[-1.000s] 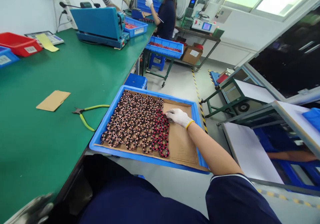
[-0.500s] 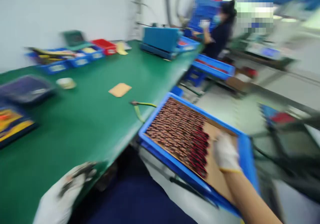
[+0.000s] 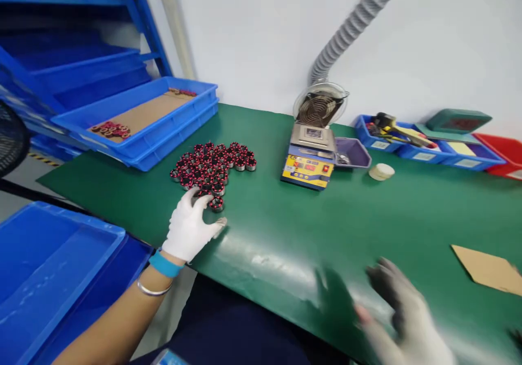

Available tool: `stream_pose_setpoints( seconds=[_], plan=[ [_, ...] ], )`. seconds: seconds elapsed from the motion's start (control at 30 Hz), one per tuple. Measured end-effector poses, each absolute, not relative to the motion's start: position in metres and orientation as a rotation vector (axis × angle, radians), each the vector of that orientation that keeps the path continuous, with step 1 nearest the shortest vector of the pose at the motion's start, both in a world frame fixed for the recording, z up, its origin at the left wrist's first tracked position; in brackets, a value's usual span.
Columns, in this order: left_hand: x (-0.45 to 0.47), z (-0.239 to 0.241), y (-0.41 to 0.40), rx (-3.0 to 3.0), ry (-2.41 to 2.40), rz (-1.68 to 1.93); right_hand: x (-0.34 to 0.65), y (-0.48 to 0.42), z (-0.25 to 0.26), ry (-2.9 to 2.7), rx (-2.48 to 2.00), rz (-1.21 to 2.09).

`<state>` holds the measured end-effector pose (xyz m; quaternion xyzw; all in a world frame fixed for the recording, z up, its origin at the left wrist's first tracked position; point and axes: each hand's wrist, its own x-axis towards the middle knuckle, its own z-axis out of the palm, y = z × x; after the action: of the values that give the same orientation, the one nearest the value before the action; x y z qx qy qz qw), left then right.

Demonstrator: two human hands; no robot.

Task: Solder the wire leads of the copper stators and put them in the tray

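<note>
Fingers (image 3: 201, 203) of left hand (image 3: 187, 232) parted beside red-black rings (image 3: 207, 169).

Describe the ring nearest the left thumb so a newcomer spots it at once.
On the green table, find the cluster of red and black rings, left of the yellow-fronted device. Follow it to the left hand. The ring sits at the cluster's near tip, nearer the thumb than any other.

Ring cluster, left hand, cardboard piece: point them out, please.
Ring cluster (image 3: 207, 168): head view, packed middle of the cluster.
Left hand (image 3: 188, 231): head view, back of the hand.
Cardboard piece (image 3: 488, 270): head view, middle of its face.
</note>
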<state>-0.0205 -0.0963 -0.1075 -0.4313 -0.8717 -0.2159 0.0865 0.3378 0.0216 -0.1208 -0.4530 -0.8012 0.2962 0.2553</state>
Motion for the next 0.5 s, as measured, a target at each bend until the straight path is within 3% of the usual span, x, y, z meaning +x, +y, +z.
stream_pose_setpoints(
  seconds=[0.1,0.27,0.5],
  plan=[
    [-0.036,-0.116,-0.085,-1.397,-2.553,-0.441,0.253,0.026,-0.116,-2.34,-0.94,0.709],
    [-0.037,-0.126,-0.069,-1.699,-2.33,-0.478,0.133,0.041,-0.134,-2.34,-0.773,1.007],
    [-0.02,-0.128,-0.058,-1.671,-2.606,-0.678,0.125,0.06,-0.155,-2.387,-0.666,1.034]
  ],
)
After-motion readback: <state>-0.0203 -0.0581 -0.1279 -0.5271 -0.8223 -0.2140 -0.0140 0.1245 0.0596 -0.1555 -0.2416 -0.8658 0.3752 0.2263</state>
